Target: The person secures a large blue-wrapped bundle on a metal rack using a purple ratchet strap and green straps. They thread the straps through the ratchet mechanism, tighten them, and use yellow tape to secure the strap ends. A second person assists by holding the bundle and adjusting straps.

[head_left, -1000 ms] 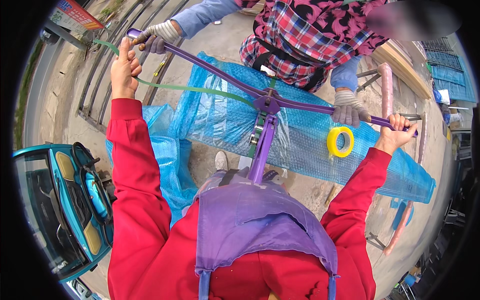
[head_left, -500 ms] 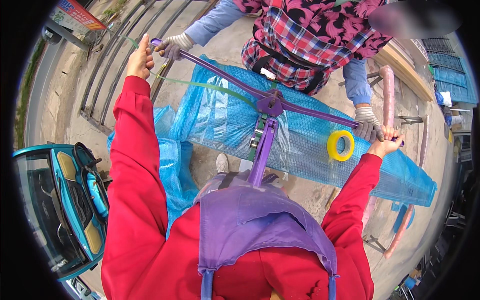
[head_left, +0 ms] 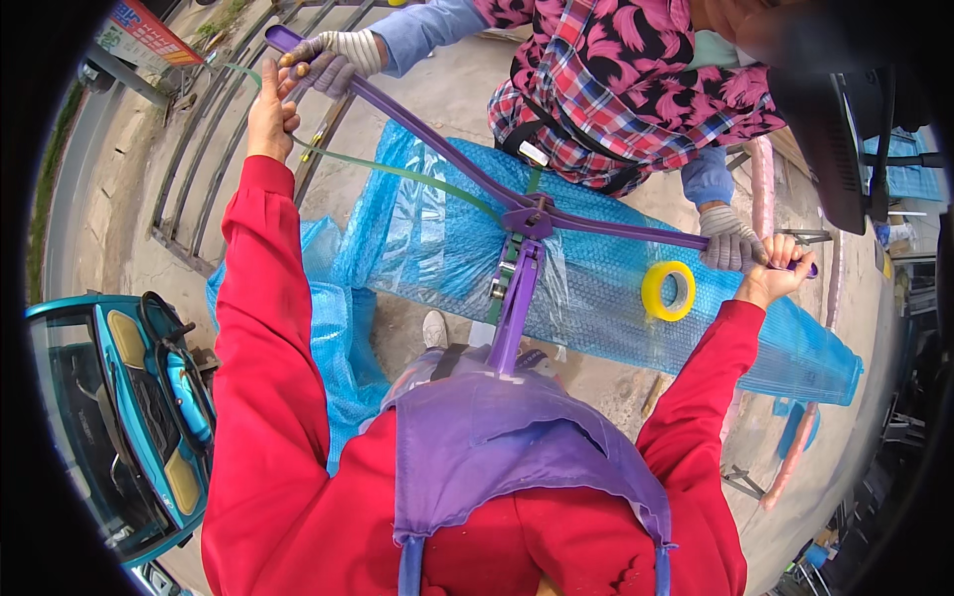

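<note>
Head view, looking down over red sleeves and a purple apron. Left hand [head_left: 268, 109] closed round the far end of the left handle of a purple strapping tool [head_left: 525, 221], thumb and fingers wrapped, just beside a co-worker's gloved hand [head_left: 333, 58] gripping the same handle tip. Right hand [head_left: 773, 273] closed on the end of the right handle, touching a second gloved hand [head_left: 730, 238] of the co-worker. Handles spread wide to either side of the central hinge, presumably for leverage, with two people sharing the load at each end. Tool stem running down from the hinge toward the wearer's body, standing over the bundle. Green strap [head_left: 397, 171] stretched taut from near the left hand to the tool head, apparently under tension round the bundle. Long bundle wrapped in blue bubble film [head_left: 596, 298] lying crosswise beneath the tool, on the ground rather than on a worktop. Yellow tape roll [head_left: 668, 290] resting on the bundle near the right hand, within easy reach. Surface: bare concrete ground [head_left: 447, 94], outdoors. Metal railing [head_left: 199, 169] lying flat beyond the left arm. Small teal vehicle [head_left: 119, 417] with open cab parked at left. Pink padded lengths [head_left: 763, 179] at right; nature unclear.
</note>
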The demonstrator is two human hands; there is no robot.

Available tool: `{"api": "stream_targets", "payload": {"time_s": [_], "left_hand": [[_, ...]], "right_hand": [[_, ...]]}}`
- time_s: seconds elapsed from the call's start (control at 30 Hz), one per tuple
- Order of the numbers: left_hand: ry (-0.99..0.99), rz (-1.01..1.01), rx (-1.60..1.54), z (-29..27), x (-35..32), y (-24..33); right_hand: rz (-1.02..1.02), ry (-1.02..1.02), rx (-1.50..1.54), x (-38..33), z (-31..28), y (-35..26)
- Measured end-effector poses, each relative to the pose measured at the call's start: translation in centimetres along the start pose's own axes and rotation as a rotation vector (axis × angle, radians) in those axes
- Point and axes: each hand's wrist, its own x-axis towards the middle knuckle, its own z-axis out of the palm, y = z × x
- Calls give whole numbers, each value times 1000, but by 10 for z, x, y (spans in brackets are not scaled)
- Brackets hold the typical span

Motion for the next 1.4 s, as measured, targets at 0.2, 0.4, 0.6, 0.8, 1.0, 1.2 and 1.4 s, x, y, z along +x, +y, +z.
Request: {"api": "stream_targets", "payload": {"time_s": [0.2,0.4,0.6,0.8,1.0,1.2,1.4], "left_hand": [[-288,259,21,20,21,50],[-175,256,-57,55,-45,92],[-282,637,213,77,-81,118],[-308,710,193,122,-127,138],[-635,853,187,172,-186,142],[-602,654,266,173,-202,150],[-195,805,507,97,-107,123]], "right_hand": [[-49,-84,-113,-7,105,5],[-45,-62,-93,-15,111,-8],[-15,-209,-185,-17,178,1],[-5,-303,-235,-29,249,28],[-52,-425,-304,-60,305,57],[-32,-474,-354,-71,318,57],[43,-324,-297,-22,252,40]]}}
